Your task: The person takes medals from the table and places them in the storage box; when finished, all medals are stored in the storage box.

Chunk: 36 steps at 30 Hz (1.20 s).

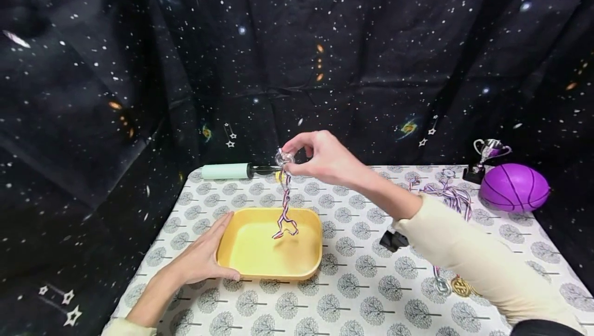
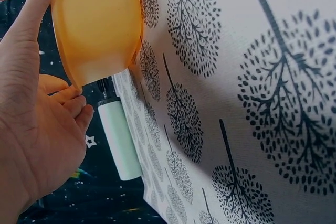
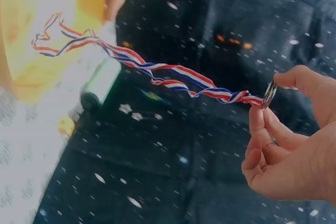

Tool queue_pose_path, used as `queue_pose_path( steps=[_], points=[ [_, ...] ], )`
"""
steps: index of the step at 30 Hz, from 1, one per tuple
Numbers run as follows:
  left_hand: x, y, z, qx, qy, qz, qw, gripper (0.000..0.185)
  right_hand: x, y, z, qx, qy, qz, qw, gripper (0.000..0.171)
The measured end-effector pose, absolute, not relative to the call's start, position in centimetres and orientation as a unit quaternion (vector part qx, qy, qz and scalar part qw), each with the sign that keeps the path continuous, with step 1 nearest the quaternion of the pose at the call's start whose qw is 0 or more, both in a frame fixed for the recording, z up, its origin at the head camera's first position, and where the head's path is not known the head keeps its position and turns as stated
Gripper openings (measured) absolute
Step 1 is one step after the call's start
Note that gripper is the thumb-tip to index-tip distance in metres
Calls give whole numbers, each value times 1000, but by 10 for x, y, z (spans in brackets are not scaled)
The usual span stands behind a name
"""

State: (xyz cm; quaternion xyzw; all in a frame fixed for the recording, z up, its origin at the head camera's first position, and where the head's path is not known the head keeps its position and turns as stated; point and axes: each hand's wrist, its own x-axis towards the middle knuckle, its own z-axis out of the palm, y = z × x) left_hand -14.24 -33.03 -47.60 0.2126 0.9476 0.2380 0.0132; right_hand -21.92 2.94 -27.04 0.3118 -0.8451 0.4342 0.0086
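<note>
My right hand (image 1: 329, 161) pinches a silver-coloured medal (image 3: 269, 94) by its edge, thumb on one side and fingertips on the other. From the medal a twisted red, white and blue ribbon (image 1: 285, 202) hangs down over a yellow plastic bin (image 1: 274, 277); its looped lower end overlaps the inside of the bin in the head view. My left hand (image 1: 201, 253) grips the bin's left end, with the thumb at the near corner and fingers at the far one. In the left wrist view, curled fingertips (image 2: 79, 103) lie against the bin's corner.
Behind the bin lies a mint-green hand pump (image 1: 226, 171) with a black end. Farther right are a heap of striped ribbons (image 1: 457, 199), a silver trophy (image 1: 489, 149) and a purple basketball (image 1: 515, 187). A black object (image 1: 393, 240) and a gold medal (image 1: 461, 286) lie near my right sleeve.
</note>
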Motion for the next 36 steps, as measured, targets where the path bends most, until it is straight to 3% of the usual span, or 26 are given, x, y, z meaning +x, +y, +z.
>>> queue_pose_path(
  steps=[12, 25, 36],
  points=[
    [-143, -333, -476, 208, 948, 241, 17, 150, -228, -37, -333, 290, -856, 427, -34, 32],
    [-141, -332, -474, 202, 944, 258, 28, 151, -212, -82, -410, 239, -860, 436, -114, 36],
    [-141, -333, -477, 210, 944, 255, 20, 150, -190, -105, -470, 245, -881, 388, -116, 39]
  ],
)
